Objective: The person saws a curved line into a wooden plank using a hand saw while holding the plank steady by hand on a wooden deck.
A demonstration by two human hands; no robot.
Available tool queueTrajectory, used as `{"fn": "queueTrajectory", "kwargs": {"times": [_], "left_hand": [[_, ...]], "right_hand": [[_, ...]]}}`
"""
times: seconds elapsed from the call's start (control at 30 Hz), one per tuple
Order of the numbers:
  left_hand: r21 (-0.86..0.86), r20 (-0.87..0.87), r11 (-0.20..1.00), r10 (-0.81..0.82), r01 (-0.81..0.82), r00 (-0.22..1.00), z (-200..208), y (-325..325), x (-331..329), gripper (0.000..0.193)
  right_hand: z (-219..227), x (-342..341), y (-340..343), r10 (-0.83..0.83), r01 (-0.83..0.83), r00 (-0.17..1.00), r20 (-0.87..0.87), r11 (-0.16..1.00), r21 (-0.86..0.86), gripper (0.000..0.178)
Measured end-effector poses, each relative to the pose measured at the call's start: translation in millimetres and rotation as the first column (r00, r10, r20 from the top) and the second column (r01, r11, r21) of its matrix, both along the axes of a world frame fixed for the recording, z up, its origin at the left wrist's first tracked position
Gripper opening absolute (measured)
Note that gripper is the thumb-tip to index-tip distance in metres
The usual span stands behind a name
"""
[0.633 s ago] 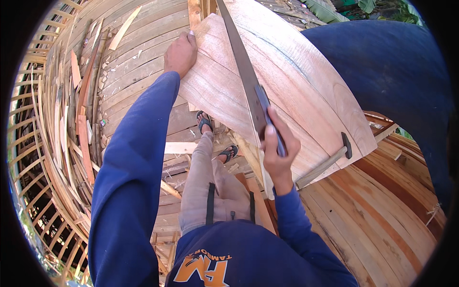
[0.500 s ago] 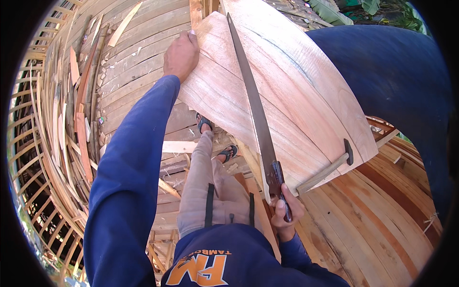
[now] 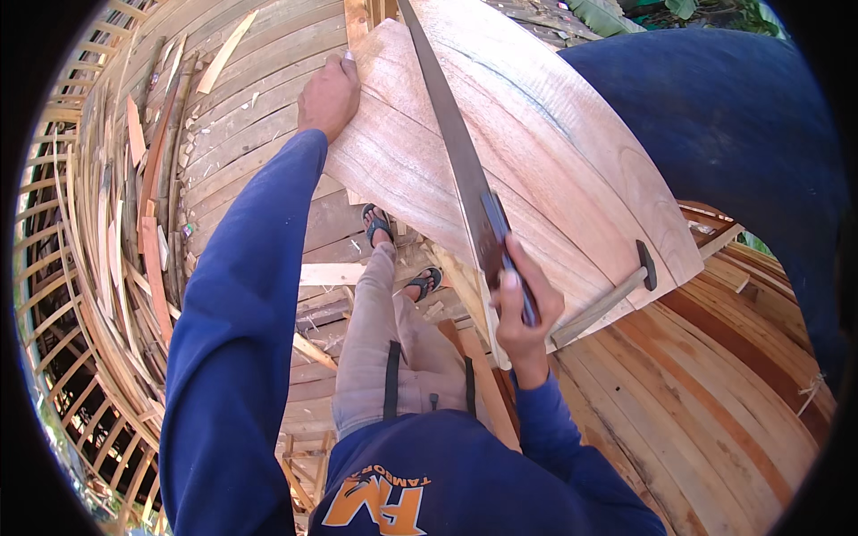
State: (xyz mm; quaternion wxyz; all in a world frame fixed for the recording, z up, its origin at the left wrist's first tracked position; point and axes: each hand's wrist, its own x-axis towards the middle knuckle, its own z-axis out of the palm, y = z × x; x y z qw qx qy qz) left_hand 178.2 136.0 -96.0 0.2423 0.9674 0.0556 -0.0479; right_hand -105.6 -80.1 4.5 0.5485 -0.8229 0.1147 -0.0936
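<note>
A wide, pale pinkish wooden panel (image 3: 572, 170) with curved edges lies before me. My left hand (image 3: 329, 96) is closed round its left edge near the far end, thumb on top. My right hand (image 3: 527, 308) grips the dark handle of a handsaw (image 3: 444, 116) at the panel's near edge. The long blade points away from me across the panel, and its far tip runs out of the picture. How deep the teeth sit in the wood I cannot tell. To the right of my right hand, a hammer (image 3: 645, 266) with a wooden handle rests on the panel's near right part.
A large dark blue curved surface (image 3: 715, 116) stands beside the panel on the right. Below it run long planks (image 3: 661, 393). Wood strips and offcuts (image 3: 152, 205) lie on the left of the slatted plank floor (image 3: 237, 134), beside a curved row of ribs (image 3: 49, 295). My sandalled feet are under the panel.
My right hand has pushed the saw forward, away from me along the panel. The left hand keeps its hold on the edge, and the view has shifted slightly.
</note>
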Motion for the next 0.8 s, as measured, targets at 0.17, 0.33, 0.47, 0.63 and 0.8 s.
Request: {"fn": "queueTrajectory", "kwargs": {"times": [0.17, 0.33, 0.47, 0.63, 0.8], "left_hand": [[-0.001, 0.003, 1.000, 0.007, -0.007, 1.000, -6, -5, -4, 0.050], [0.009, 0.019, 0.999, -0.031, 0.031, 0.999, 1, -13, 12, 0.050], [0.025, -0.016, 1.000, -0.008, 0.008, 1.000, 4, -5, 6, 0.051], [-0.001, 0.018, 1.000, 0.007, -0.007, 1.000, -4, 3, 3, 0.048], [0.008, 0.025, 1.000, 0.012, -0.013, 1.000, -4, -3, -2, 0.047]], "right_hand": [[14, -70, -14, 0.062, -0.060, 0.998, 0.008, 0.986, -0.154, 0.044], [-20, 159, 27, 0.056, -0.028, 0.946, 0.319, 0.995, -0.093, 0.033], [-13, 141, 23, -0.022, -0.001, 0.984, 0.179, 0.992, 0.127, 0.033], [2, -25, -3, 0.009, -0.010, 1.000, -0.025, 1.000, -0.018, 0.037], [-3, -48, -11, 0.047, -0.042, 0.998, 0.050, 0.993, -0.107, 0.040]]}}
